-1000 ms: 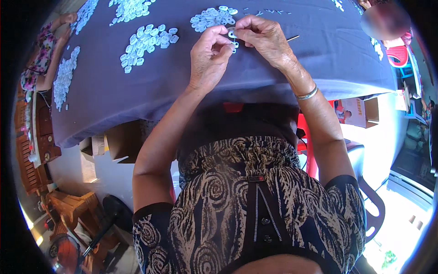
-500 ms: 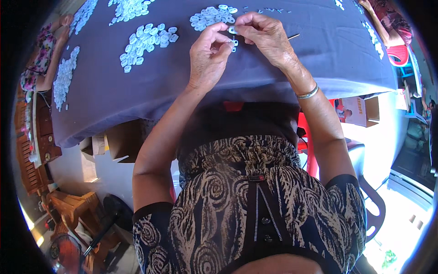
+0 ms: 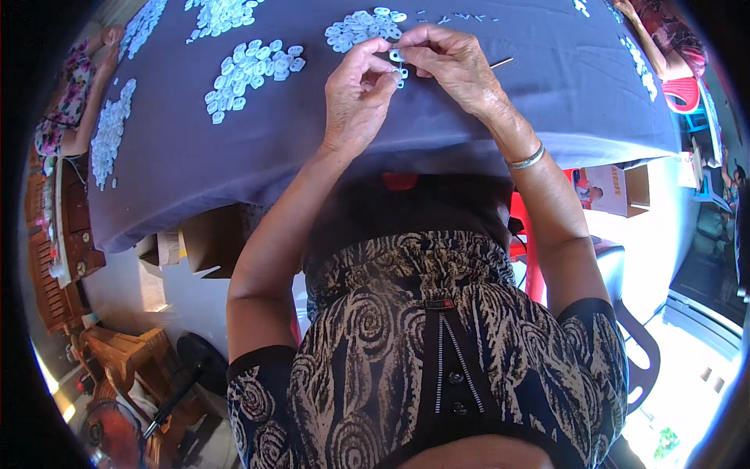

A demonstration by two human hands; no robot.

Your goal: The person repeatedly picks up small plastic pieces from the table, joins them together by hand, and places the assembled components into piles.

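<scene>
My left hand (image 3: pixel 353 100) is closed in a pinch on a small white plastic piece (image 3: pixel 402 76) with a dark hole, near the far middle of the cloth. Just beyond it, my right hand (image 3: pixel 455 69) pinches another small white piece (image 3: pixel 396 55) with a hole, between thumb and forefinger. A thin dark line seems to run between the two pieces; what it is I cannot make out. Past my fingers lies a pile of like white pieces (image 3: pixel 361 30). A slim brownish rod (image 3: pixel 502 62) lies right of my right hand.
A dark cloth (image 3: pixel 187 164) covers the table. On it are more white piles, one left of my hands (image 3: pixel 251 74) and another near the left edge (image 3: pixel 112 133). Tiny pale bits (image 3: pixel 465 16) lie farther off. Other people's arms (image 3: pixel 92 102) show at both sides. Cardboard boxes (image 3: pixel 215 242) stand beneath.
My right fingertips have shifted slightly, bringing their white piece a little closer to the one in my left hand. The left hand has hardly moved.
</scene>
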